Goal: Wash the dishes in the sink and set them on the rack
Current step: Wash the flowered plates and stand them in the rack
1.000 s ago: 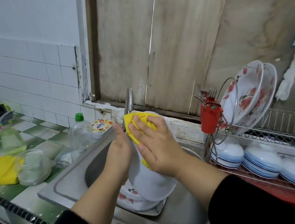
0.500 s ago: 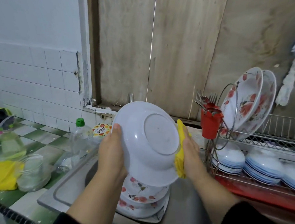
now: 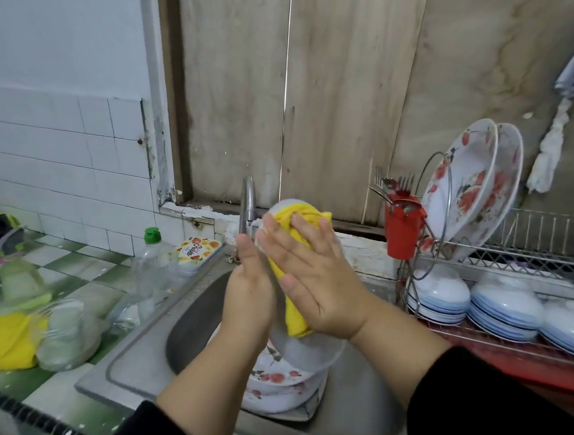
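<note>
Left hand (image 3: 249, 283) grips the white bowl's (image 3: 306, 351) edge upright; right hand's (image 3: 315, 281) flat fingers press yellow cloth (image 3: 293, 315) against it — rack (image 3: 533, 257) lies rightward.

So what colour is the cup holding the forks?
Red cup, clearest in the head view.

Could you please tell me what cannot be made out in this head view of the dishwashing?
- White bowl: mostly hidden by the right hand and yellow cloth.
- Left hand: its fingers lie behind the bowl, so the grip is unclear.
- Floral dishes in the sink: count hidden by the forearms.
- Faucet: spout hidden by the hands; water flow unknowable.
- Rack: cut by the right edge.
</note>
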The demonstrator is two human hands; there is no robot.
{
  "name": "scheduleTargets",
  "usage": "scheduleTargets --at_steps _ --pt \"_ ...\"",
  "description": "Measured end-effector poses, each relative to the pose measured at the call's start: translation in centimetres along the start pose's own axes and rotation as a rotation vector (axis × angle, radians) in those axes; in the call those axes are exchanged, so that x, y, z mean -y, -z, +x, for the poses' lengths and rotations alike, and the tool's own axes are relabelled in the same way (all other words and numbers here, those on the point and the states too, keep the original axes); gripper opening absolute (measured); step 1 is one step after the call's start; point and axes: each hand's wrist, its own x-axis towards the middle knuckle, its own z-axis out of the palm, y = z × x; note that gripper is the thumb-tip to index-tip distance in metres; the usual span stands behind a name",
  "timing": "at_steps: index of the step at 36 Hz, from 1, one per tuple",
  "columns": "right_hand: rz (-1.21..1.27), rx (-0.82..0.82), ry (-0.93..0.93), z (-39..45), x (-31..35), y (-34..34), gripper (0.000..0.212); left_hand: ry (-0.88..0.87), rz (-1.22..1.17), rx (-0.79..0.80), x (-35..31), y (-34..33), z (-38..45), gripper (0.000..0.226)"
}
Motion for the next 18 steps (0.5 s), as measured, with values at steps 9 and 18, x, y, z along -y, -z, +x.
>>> scheduleTargets --at_steps 9,18 --pt "0.061 0.117 -0.051 4.9 -3.4 1.5 0.059 -0.040 0.229 0.224 -0.2 2.7 1.4 0.030" --pt "1.043 -0.207 -1.138 2.0 -6.7 -0.1 0.020 -0.016 -0.138 0.009 -1.2 4.6 2.6 0.027"
